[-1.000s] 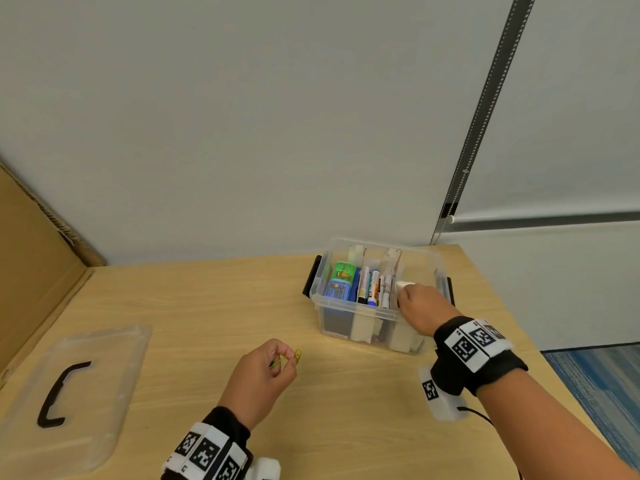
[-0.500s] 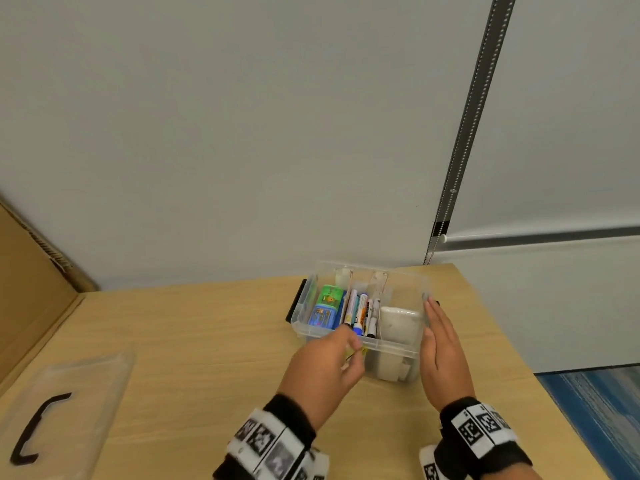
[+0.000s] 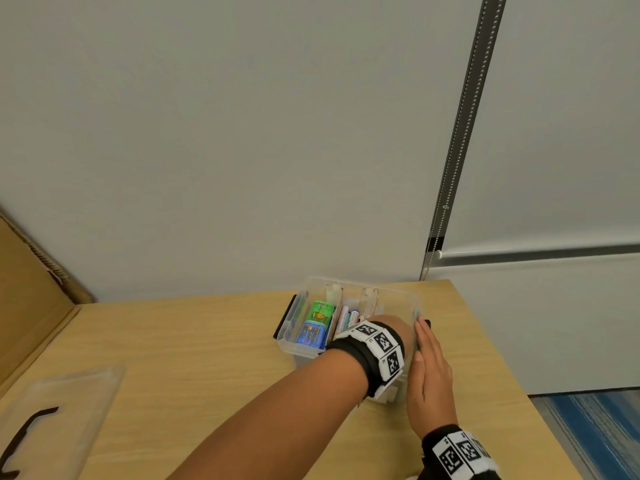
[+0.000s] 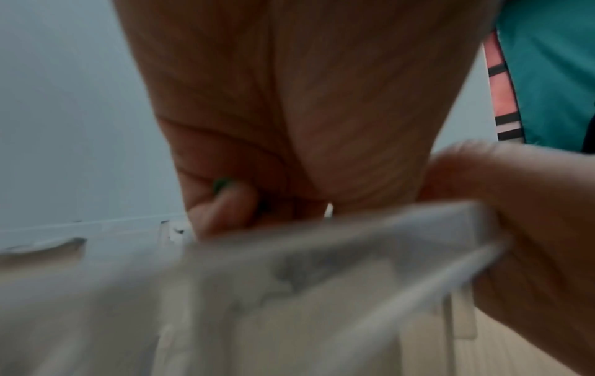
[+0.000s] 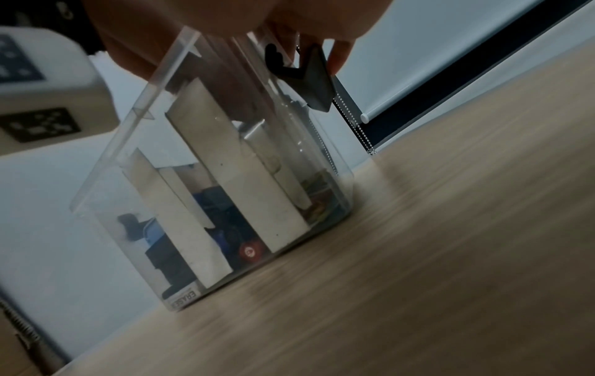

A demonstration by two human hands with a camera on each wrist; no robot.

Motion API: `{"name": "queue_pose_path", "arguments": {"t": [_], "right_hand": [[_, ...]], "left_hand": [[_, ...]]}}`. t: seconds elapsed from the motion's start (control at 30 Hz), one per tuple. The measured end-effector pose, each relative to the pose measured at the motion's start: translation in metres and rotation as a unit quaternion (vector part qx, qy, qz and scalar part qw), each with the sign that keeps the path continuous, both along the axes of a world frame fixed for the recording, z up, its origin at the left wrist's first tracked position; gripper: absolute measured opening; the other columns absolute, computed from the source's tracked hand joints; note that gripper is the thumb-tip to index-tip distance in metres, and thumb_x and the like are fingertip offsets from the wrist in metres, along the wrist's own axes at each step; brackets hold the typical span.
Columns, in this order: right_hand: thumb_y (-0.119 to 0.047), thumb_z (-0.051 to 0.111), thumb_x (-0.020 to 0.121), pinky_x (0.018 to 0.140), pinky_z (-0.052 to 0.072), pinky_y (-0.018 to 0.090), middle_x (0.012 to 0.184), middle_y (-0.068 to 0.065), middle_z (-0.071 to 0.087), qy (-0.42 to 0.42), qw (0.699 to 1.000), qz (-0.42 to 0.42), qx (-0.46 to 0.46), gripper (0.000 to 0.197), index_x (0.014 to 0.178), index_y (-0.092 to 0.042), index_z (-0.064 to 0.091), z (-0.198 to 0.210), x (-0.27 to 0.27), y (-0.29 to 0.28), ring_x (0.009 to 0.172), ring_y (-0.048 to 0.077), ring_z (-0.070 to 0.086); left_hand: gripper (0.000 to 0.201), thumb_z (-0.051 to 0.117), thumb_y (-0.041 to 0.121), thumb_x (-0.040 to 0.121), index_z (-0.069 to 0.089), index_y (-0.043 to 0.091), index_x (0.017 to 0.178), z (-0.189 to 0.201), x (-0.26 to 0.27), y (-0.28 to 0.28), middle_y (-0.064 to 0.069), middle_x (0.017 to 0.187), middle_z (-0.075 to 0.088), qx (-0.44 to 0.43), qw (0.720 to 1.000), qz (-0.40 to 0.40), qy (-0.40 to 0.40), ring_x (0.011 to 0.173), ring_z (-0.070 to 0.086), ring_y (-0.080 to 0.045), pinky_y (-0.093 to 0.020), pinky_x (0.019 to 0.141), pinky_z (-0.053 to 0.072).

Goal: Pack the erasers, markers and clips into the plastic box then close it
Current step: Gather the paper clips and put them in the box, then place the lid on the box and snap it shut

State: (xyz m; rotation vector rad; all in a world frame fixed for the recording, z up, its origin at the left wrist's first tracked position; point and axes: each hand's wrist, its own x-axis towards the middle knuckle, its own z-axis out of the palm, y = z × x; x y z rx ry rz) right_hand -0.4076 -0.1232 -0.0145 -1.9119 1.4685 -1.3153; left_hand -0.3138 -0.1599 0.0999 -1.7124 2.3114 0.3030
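The clear plastic box [image 3: 291,327] stands at the back right of the wooden table. Green and blue erasers [image 3: 317,322] fill its left compartment, and markers [image 3: 349,317] lie in the middle one. My left hand [image 3: 394,325] reaches down into the right compartment, fingers hidden in the head view. The blurred left wrist view shows the curled left hand [image 4: 231,201] pinching a small green clip [image 4: 221,183] just above the box rim [image 4: 354,229]. My right hand [image 3: 427,365] lies flat against the box's right outer wall, its fingertips [image 5: 341,53] beside the black latch [image 5: 314,78].
The box's clear lid [image 3: 69,407], with a black handle, lies on the table at the near left. A cardboard panel [image 3: 27,306] leans along the left edge. The table's right edge [image 3: 498,358] runs just beyond my right hand, with blue carpet below.
My left hand carried the clip from the table's middle to the box and now dips into its right compartment. My right hand left the box's inside and flattened against its right wall.
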Motion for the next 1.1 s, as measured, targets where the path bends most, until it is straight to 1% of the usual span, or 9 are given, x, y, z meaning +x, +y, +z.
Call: {"name": "queue_pose_path", "arguments": {"t": [0.1,0.17,0.23,0.37,0.5,0.63,0.8,0.9,1.1], "right_hand": [[-0.040,0.012,0.095,0.111,0.018,0.028,0.156,-0.015,0.022,-0.003,1.000,0.000,-0.005,0.059,0.149,-0.022,0.026,0.000,0.001,-0.001,0.140,-0.007,0.018],[-0.040,0.013,0.095,0.111,0.018,0.029,0.156,-0.016,0.022,-0.004,1.000,-0.002,-0.004,0.058,0.149,-0.023,0.026,-0.001,0.001,-0.001,0.140,-0.007,0.018],[-0.039,0.013,0.095,0.112,0.018,0.029,0.156,-0.016,0.021,-0.004,1.000,-0.003,-0.002,0.057,0.149,-0.024,0.025,0.000,0.001,-0.001,0.140,-0.007,0.018],[-0.039,0.012,0.095,0.112,0.017,0.028,0.156,-0.017,0.021,0.000,1.000,0.000,0.002,0.055,0.148,-0.029,0.022,0.001,0.002,0.000,0.140,-0.008,0.017],[-0.037,0.013,0.095,0.113,0.019,0.028,0.156,-0.014,0.023,-0.004,1.000,-0.003,-0.001,0.057,0.148,-0.023,0.025,0.002,0.001,0.000,0.140,-0.006,0.019],[-0.037,0.014,0.095,0.115,0.020,0.031,0.156,-0.013,0.023,0.005,1.000,-0.003,0.005,0.057,0.149,-0.023,0.026,0.006,-0.002,0.000,0.140,-0.007,0.019],[-0.034,0.020,0.093,0.117,0.023,0.046,0.155,-0.005,0.028,0.064,0.997,-0.050,0.007,0.057,0.147,-0.020,0.030,0.014,-0.003,0.004,0.142,0.013,0.023],[-0.039,0.028,0.093,0.118,0.016,0.044,0.155,-0.001,0.027,0.070,0.995,-0.063,-0.024,0.056,0.143,-0.017,0.035,0.035,0.019,0.020,0.146,0.017,0.014],[-0.037,0.032,0.095,0.117,0.015,0.033,0.151,-0.009,0.028,0.122,0.983,0.119,-0.062,0.046,0.138,-0.023,0.039,0.060,0.137,0.066,0.145,0.006,0.013]], "left_hand": [[0.027,0.047,0.016,0.097,0.061,-0.002,0.110,-0.008,-0.003,-0.005,-0.019,0.113,0.063,0.025,0.999,-0.017,-0.013,0.107,0.060,-0.033,-0.034,0.078,0.044],[0.022,0.045,0.014,0.097,0.062,-0.001,0.098,-0.003,-0.002,-0.007,-0.020,0.101,0.063,0.067,0.995,-0.054,-0.053,0.101,0.058,-0.032,-0.034,0.088,0.045],[0.028,0.042,0.012,0.099,0.059,-0.003,0.116,0.003,0.000,-0.008,-0.019,0.119,0.060,0.085,0.990,-0.078,-0.077,0.112,0.055,-0.031,-0.035,0.097,0.041],[0.038,0.041,0.005,0.095,0.055,0.014,0.129,0.005,0.019,0.015,-0.012,0.127,0.059,0.018,0.994,-0.046,0.100,0.114,0.056,-0.028,-0.036,0.096,0.043],[0.041,0.038,0.011,0.097,0.050,0.026,0.133,-0.012,0.057,0.059,0.007,0.140,0.049,-0.126,0.940,0.030,0.315,0.129,0.042,-0.008,-0.030,0.113,0.033],[0.044,0.041,0.016,0.098,0.041,0.033,0.138,-0.035,0.119,0.105,0.020,0.142,0.038,-0.213,0.904,0.126,0.349,0.130,0.031,0.006,-0.019,0.113,0.023],[0.046,0.050,0.016,0.092,0.043,0.027,0.135,-0.066,0.216,0.148,0.005,0.138,0.043,-0.277,0.874,0.239,0.321,0.129,0.039,-0.011,-0.029,0.110,0.030],[0.050,0.056,0.014,0.091,0.041,0.020,0.138,-0.072,0.272,0.171,-0.004,0.140,0.042,-0.285,0.857,0.329,0.277,0.130,0.038,-0.020,-0.030,0.107,0.028],[0.058,0.056,0.023,0.089,0.034,0.018,0.143,-0.076,0.375,0.208,-0.013,0.146,0.036,-0.231,0.796,0.518,0.211,0.132,0.033,-0.033,-0.048,0.110,0.029]]}}
